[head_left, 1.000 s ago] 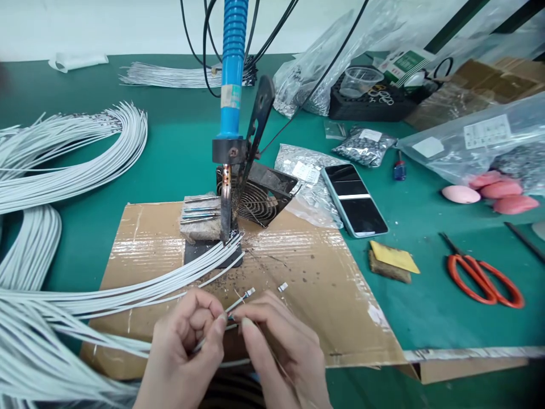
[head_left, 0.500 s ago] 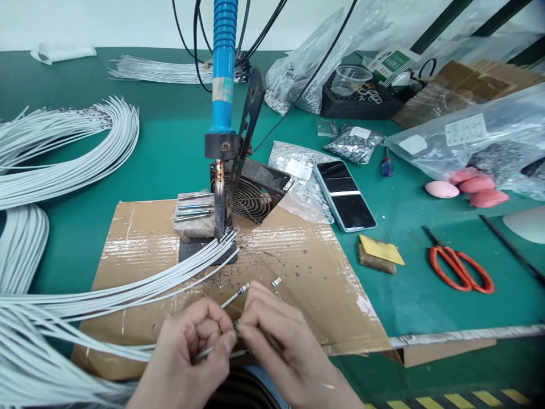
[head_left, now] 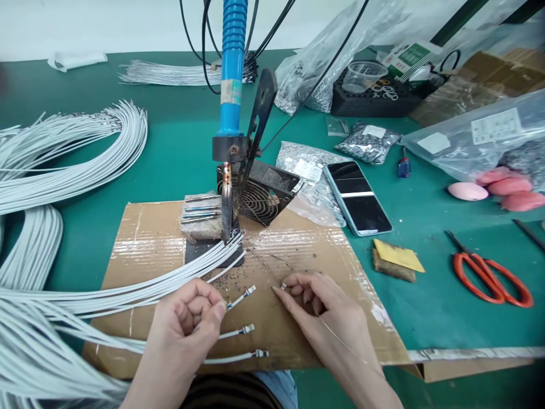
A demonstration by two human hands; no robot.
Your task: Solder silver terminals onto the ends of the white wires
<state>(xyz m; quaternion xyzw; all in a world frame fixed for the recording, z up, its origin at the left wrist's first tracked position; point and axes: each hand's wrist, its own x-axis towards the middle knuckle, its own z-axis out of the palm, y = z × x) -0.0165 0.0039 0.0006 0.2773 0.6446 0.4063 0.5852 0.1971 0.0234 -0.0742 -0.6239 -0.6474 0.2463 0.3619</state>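
Note:
My left hand [head_left: 187, 324] is closed, with thumb and forefinger pinching a white cable close to its end. A small connector [head_left: 251, 291] shows just past those fingertips. Two more cables with connectors, an upper one [head_left: 247, 329] and a lower one [head_left: 260, 353], extend from under the hand over the cardboard. To the right, my right hand [head_left: 326, 315] pinches a tiny pale connector [head_left: 284, 287] at its fingertips. A thin wire [head_left: 340, 339] runs across its palm toward the wrist. Beyond both hands, a blue-handled soldering iron [head_left: 232, 96] stands upright, its tip above a fan of white cables [head_left: 170, 289].
Cardboard [head_left: 315, 250] covers the green bench. Behind are a small fan [head_left: 259, 199] and a block with metal rods [head_left: 200, 218]. On the right lie a phone [head_left: 360, 199], a sponge [head_left: 398, 260], red-handled scissors [head_left: 489, 278] and plastic bags [head_left: 477, 136]. Cable bundles [head_left: 123, 153] fill the left.
My hands were together and have moved apart, the right one going up and right with the tiny connector. Cable connectors below the left hand have come into sight. The view has shifted slightly.

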